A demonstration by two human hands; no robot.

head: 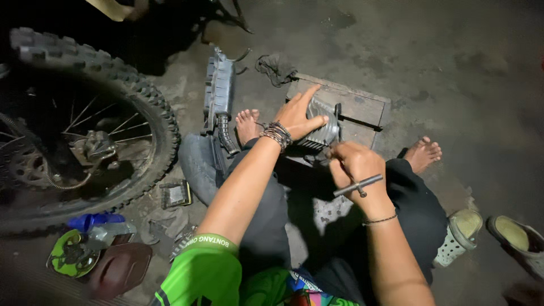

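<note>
A finned grey metal engine part (323, 127) rests on a flat wooden board (362, 110) on the concrete floor between my bare feet. My left hand (299, 116) lies flat over the top of the part, fingers spread, holding it down. Several bead bracelets circle that wrist. My right hand (356, 165) is closed around a metal T-handle wrench (358, 185), whose crossbar sticks out below my fist; its tip points toward the near side of the part and is hidden by my fingers.
A knobby motorcycle wheel (85, 124) with chain and sprocket stands at the left. A grey plastic housing with a ribbed hose (220, 99) lies beside my left foot. A dark rag (276, 67), small metal parts (175, 194), a blue bottle (96, 220) and sandals (462, 235) lie around.
</note>
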